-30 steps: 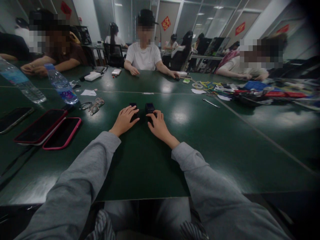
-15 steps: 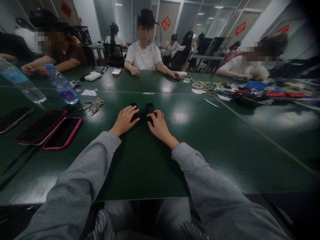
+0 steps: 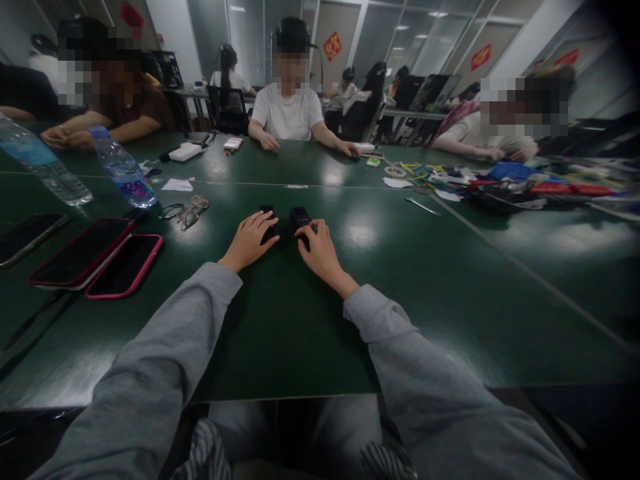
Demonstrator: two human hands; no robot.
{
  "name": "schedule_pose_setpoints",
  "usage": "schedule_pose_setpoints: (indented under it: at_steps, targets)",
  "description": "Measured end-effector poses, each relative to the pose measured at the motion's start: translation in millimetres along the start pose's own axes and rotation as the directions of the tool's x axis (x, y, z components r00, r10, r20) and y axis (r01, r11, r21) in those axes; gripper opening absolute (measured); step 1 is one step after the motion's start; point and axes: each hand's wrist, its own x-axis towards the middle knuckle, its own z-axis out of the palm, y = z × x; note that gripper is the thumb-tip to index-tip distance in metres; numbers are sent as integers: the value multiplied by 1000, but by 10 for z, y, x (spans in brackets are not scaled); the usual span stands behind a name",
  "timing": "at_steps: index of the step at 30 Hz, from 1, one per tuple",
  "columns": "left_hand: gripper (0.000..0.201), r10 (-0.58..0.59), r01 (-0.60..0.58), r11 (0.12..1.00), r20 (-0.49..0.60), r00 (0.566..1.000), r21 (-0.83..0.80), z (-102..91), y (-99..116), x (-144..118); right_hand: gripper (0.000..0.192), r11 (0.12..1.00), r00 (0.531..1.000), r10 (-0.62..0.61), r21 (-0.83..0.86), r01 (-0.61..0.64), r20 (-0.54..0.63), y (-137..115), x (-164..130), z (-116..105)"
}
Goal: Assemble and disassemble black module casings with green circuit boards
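The person in the grey sleeves leans both arms out over the dark green desk (image 3: 450,267). The left hand (image 3: 247,240) lies flat, fingers (image 3: 260,223) loosely spread over a small black box (image 3: 268,215), resting on it rather than gripping. The right hand (image 3: 317,247) curls its fingers (image 3: 306,231) against the near side of a second black box (image 3: 299,216), just beside the first; whether they actually pinch it I cannot tell. Both boxes sit mid-desk, well apart from the two pink-cased phones (image 3: 97,259), the glasses (image 3: 187,212) and the water bottle (image 3: 123,170) on the left. From where I stand, the handling would go best with the left hand pressing its box steady while the right works with fingertips only, keeping the small pieces close together and square on the desk. Other people sit across the desk, their hands on their own things.
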Motion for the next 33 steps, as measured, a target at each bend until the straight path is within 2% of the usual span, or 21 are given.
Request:
schedule_pose_setpoints:
  at_steps: [11, 17, 24, 33]
  targets:
    - [50, -6, 6, 1000, 10, 1000, -7, -8, 6, 3, 19, 1000, 1000, 22, 1, -22, -21, -19, 13, -20]
    - [49, -1, 2, 1000, 4, 1000, -7, -8, 9, 0, 37, 999, 997, 47, -10, -47, -69, 7, 1, 27]
    - [50, -4, 4, 1000, 11, 1000, -3, -12, 11, 3, 48, 985, 988, 123, 108, -133, 98, 73, 5, 61]
    - [50, 4, -4, 1000, 4, 1000, 3, 13, -9, 5, 51, 984, 981, 154, 67, -163, 120, 30, 5, 32]
